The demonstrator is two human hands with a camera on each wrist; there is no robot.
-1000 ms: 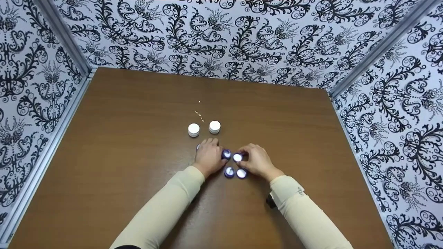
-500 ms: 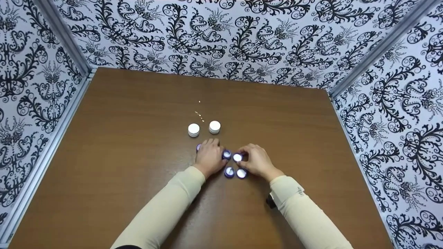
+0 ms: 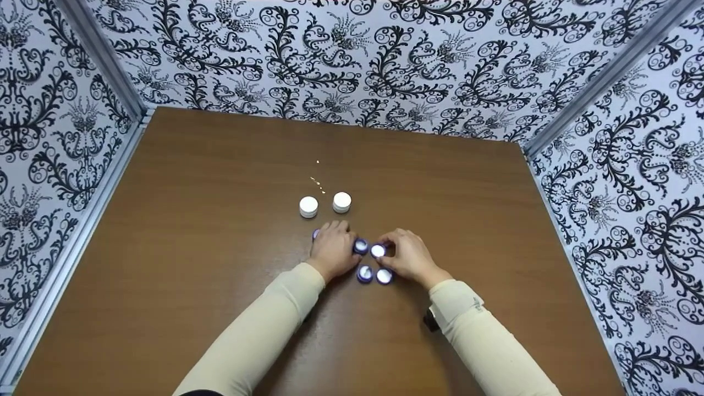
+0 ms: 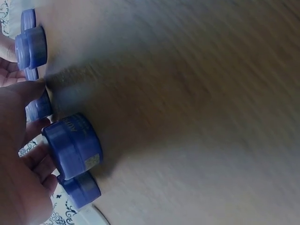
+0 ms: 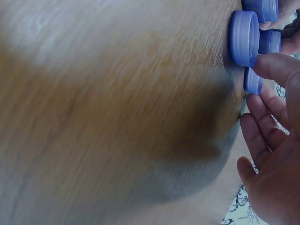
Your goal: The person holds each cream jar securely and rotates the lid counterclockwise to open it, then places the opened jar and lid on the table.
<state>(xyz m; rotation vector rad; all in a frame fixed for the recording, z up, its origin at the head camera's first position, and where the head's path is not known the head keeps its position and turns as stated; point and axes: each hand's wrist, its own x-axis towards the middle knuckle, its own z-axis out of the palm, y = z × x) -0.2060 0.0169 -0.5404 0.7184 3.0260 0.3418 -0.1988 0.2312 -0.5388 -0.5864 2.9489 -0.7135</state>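
Observation:
My left hand [image 3: 334, 250] pinches an open blue jar [image 3: 360, 246] between thumb and fingers; in the left wrist view the thumb partly covers this jar [image 4: 38, 107]. Close to its right, my right hand [image 3: 407, 256] has thumb and fingertips around a shallow blue lid [image 3: 378, 251], pale side up. The same lid [image 5: 253, 80] shows between thumb and fingers in the right wrist view. Just in front lie a second open blue jar [image 3: 364, 274] and a second blue lid [image 3: 384, 275]. Beside the left palm stands a labelled blue jar [image 4: 72, 145], mostly hidden from the head view.
Another blue jar [image 4: 80, 189] stands behind the labelled one. Two white-topped jars [image 3: 308, 207] [image 3: 341, 202] stand beyond the left hand on the brown table [image 3: 220, 165]. Small bright specks [image 3: 317, 183] lie behind them. Patterned walls [image 3: 341, 60] enclose the back and sides.

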